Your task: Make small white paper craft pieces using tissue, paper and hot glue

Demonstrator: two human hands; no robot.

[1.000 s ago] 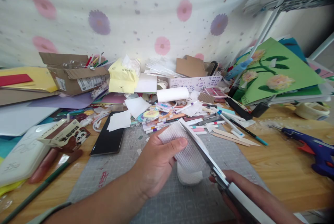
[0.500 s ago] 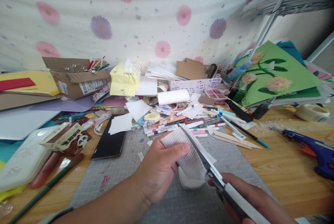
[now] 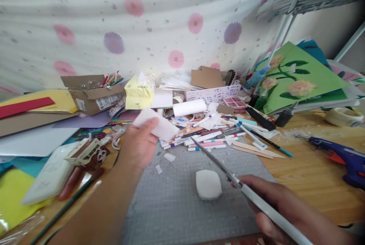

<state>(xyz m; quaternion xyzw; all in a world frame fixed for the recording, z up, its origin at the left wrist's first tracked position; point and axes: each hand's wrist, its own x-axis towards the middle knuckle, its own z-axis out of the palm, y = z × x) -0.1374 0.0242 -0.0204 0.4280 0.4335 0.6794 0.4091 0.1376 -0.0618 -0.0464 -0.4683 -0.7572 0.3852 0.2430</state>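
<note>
My left hand point(image 3: 138, 144) holds a white textured paper piece point(image 3: 156, 127) up over the left side of the grey cutting mat point(image 3: 176, 207), above the clutter. My right hand point(image 3: 282, 210) at the lower right grips scissors point(image 3: 228, 174) with white handles; their blades point up and left over the mat. A rounded white cut-off piece point(image 3: 208, 184) lies flat on the mat just below the blades, touched by neither hand.
Pens and markers point(image 3: 205, 138) litter the mat's far edge. A blue glue gun point(image 3: 340, 157) lies on the wooden table at right. A panda box point(image 3: 89, 153), cardboard box point(image 3: 94, 93), yellow tissue pack point(image 3: 139, 91), tape roll point(image 3: 343, 117) and green flower card point(image 3: 299, 75) surround the mat.
My left hand has lifted the white paper up and left, away from the scissors. A rounded piece has dropped onto the mat. The scissor blades have come together.
</note>
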